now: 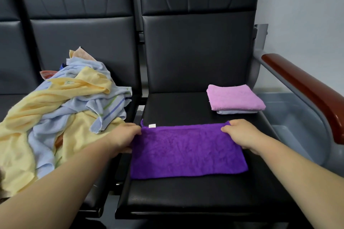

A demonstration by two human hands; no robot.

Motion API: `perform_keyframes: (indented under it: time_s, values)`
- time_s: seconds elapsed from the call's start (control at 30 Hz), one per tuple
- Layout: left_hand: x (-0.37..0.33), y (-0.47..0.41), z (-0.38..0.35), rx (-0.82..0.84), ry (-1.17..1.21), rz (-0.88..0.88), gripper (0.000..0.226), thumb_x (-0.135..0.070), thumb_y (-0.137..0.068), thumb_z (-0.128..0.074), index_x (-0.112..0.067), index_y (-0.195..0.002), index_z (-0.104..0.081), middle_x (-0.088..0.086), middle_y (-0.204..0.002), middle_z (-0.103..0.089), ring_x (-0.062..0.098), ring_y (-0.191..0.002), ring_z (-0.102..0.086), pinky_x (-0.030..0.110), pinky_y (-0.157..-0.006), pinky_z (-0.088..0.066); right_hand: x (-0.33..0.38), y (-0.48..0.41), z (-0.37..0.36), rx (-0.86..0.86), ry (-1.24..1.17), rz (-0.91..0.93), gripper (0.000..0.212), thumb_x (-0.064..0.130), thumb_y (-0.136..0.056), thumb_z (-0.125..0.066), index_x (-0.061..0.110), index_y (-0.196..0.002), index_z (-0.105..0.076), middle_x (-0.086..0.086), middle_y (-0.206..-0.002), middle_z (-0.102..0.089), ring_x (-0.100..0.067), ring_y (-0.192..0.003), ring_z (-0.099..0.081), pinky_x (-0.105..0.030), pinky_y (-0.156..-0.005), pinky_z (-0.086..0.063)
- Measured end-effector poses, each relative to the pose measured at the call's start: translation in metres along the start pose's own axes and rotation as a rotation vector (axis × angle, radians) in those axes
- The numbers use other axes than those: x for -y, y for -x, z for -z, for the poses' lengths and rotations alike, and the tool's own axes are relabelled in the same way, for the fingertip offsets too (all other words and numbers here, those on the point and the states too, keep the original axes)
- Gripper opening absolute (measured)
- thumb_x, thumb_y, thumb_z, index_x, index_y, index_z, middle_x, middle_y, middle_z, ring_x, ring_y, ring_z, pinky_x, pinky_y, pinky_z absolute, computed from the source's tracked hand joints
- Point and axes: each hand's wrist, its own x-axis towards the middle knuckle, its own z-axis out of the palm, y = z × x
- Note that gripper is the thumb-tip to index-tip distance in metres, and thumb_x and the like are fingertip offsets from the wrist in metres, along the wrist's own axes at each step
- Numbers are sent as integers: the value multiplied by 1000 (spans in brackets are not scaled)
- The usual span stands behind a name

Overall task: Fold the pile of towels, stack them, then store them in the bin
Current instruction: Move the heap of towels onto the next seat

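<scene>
A purple towel (188, 151) lies flat on the black seat (186, 197), folded into a long rectangle with a white tag at its far left corner. My left hand (123, 138) pinches the towel's far left corner. My right hand (239, 134) pinches the far right corner. At the seat's back right sits a small stack: a folded pink towel (235, 96) on top of a folded pale blue towel (236, 112). A loose pile of yellow and light blue towels (61, 109) covers the seat to the left. A grey bin (297, 117) stands on the floor to the right, under the armrest.
A reddish-brown wooden armrest (307, 91) on a grey metal frame runs along the right side of the seat, between the seat and the bin. Black padded backrests (197, 52) rise behind both seats. A white wall is at the far right.
</scene>
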Motion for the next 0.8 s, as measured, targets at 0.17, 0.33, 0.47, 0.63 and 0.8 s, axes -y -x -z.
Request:
perform_keyframes:
  time_s: [0.17, 0.33, 0.47, 0.63, 0.8]
  values:
    - [1, -16, -4, -81, -8, -88, 20, -8, -91, -57, -14, -73, -53, 3, -64, -49, 19, -61, -49, 26, -55, -44, 10, -5, -3, -101, -39, 43, 28, 28, -95, -62, 10, -74, -65, -10, -74, -65, -26, -71, -60, -36, -64, -39]
    - [7, -33, -10, -239, -263, -147, 21, -16, -88, -62, -12, -70, -52, 3, -60, -54, 21, -56, -51, 26, -52, -42, 14, -18, -15, -152, 123, 92, 29, 28, -97, -61, 15, -72, -55, -2, -71, -56, -17, -64, -51, -33, -56, -36]
    - [9, -41, -12, -298, -393, -153, 20, -22, -89, -61, -13, -72, -54, 4, -66, -61, 25, -67, -59, 37, -65, -52, 9, -28, -20, -169, 194, 94, 28, 27, -100, -56, 12, -77, -53, -3, -76, -59, -17, -65, -51, -35, -57, -37]
    - [7, -48, -13, -311, -456, -162, 20, -23, -91, -57, -13, -74, -53, 4, -71, -62, 23, -70, -58, 32, -59, -41, 10, -34, -22, -154, 281, 98, 25, 29, -104, -49, 12, -88, -56, -6, -89, -62, -17, -72, -54, -35, -60, -41]
    - [8, -52, -15, -335, -534, -186, 22, -24, -93, -55, -14, -74, -50, 5, -74, -60, 20, -72, -55, 34, -61, -35, 10, -38, -24, -154, 309, 89, 25, 31, -107, -46, 17, -87, -52, -3, -89, -60, -16, -75, -55, -34, -58, -40]
